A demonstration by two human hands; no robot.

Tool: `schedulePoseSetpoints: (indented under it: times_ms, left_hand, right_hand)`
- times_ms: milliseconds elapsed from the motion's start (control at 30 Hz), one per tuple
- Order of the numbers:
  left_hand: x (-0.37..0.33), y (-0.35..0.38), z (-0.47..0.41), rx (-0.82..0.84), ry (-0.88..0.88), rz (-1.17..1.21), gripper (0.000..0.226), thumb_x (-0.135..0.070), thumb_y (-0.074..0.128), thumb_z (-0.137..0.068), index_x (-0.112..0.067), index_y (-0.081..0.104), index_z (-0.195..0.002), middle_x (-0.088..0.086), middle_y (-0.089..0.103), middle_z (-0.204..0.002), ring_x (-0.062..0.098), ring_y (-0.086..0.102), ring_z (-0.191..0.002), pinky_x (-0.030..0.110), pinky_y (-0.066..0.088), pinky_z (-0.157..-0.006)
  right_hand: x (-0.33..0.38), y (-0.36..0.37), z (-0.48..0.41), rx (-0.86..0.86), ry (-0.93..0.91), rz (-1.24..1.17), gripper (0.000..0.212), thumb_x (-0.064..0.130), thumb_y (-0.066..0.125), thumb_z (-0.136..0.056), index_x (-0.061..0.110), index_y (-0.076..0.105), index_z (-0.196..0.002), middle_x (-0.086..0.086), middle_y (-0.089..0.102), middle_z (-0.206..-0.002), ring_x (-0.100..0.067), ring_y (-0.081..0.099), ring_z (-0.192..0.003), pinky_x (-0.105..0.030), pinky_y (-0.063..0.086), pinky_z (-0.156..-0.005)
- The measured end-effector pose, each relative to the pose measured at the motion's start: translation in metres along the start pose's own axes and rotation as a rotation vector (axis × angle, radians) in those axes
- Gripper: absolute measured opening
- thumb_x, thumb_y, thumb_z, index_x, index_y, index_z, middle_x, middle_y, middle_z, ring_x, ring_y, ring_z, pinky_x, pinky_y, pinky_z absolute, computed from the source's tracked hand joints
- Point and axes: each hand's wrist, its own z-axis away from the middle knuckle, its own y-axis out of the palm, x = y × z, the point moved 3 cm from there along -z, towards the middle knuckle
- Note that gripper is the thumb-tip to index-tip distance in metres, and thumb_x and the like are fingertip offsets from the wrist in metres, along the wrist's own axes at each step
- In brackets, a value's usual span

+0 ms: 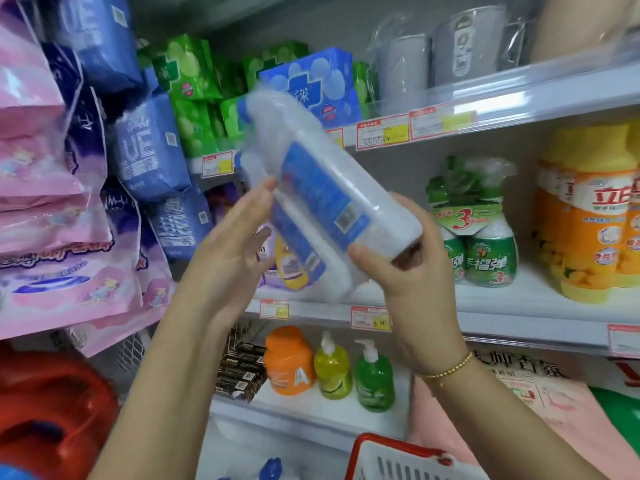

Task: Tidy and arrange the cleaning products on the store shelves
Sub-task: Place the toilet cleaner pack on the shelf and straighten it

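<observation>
While white bottle pack [322, 202] is up in air, tilted, in front of mid shelf [519, 306], job not done yet. R hand [408, 271] grips pack's bottom end. L hand [235, 244] flat, fingers straight, touching its side. Pack needs spot on shelf. Green spray bottles [485, 251] + orange jugs [585, 220] stand neat already. Blue bags [149, 147] at left lean messy, prob. still to fix.

Right hand [408, 271] grips and left hand [232, 251] touches a tilted pack [322, 188], seemingly two bottles.
</observation>
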Motion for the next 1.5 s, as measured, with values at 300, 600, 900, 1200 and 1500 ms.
schedulePoseSetpoints:
  times_ms: [300,600,900,1200,1500]
  left_hand:
    - [0.055,-0.041,-0.014,-0.092,-0.255,0.307,0.048,-0.01,0.084,-0.057,-0.005,0.068,-0.102,0.009,0.072,-0.098,0.017,0.072,-0.081,0.032,0.059,-0.065]
    - [0.047,-0.017,-0.005,0.005,-0.172,0.46,0.093,-0.01,0.097,-0.027,-0.005,0.059,-0.112,0.009,0.075,-0.094,0.022,0.073,-0.084,0.037,0.059,-0.059]
    - [0.018,0.001,-0.001,-0.192,-0.031,0.391,0.046,-0.006,0.066,-0.071,-0.009,0.06,-0.116,0.008,0.072,-0.102,0.017,0.072,-0.083,0.036,0.059,-0.059]
    - [0.003,0.037,0.014,-0.233,0.2,0.148,0.034,-0.012,0.072,-0.081,-0.013,0.063,-0.114,0.006,0.073,-0.107,0.022,0.07,-0.098,0.039,0.058,-0.082]
    - [0.008,-0.027,-0.007,0.002,0.092,-0.13,0.086,-0.029,0.076,-0.072,-0.023,0.034,-0.147,0.003,0.06,-0.133,0.02,0.056,-0.123,0.045,0.037,-0.109]
  right_hand:
    - [-0.038,-0.006,0.011,-0.115,0.706,-0.641,0.052,0.01,0.063,-0.074,0.013,0.056,-0.126,-0.008,0.071,-0.111,-0.017,0.069,-0.097,-0.036,0.056,-0.085]
    - [-0.034,-0.017,-0.02,0.017,0.682,-0.608,0.043,0.029,0.053,-0.082,0.009,0.061,-0.119,-0.011,0.066,-0.121,-0.022,0.063,-0.111,-0.038,0.057,-0.081]
    - [0.0,-0.032,-0.023,0.12,-0.075,0.642,0.055,0.031,0.058,-0.093,0.024,0.037,-0.144,0.002,0.038,-0.15,-0.007,0.038,-0.134,-0.016,0.034,-0.107]
    - [-0.013,0.027,0.002,0.154,-0.449,1.101,0.088,0.009,0.076,-0.067,0.023,0.036,-0.144,-0.016,0.043,-0.145,-0.039,0.043,-0.131,-0.041,0.048,-0.093]
    - [-0.024,0.004,0.003,0.162,0.489,-0.168,0.026,-0.002,0.054,-0.088,0.013,0.061,-0.107,-0.002,0.073,-0.102,-0.021,0.069,-0.097,-0.034,0.058,-0.072]
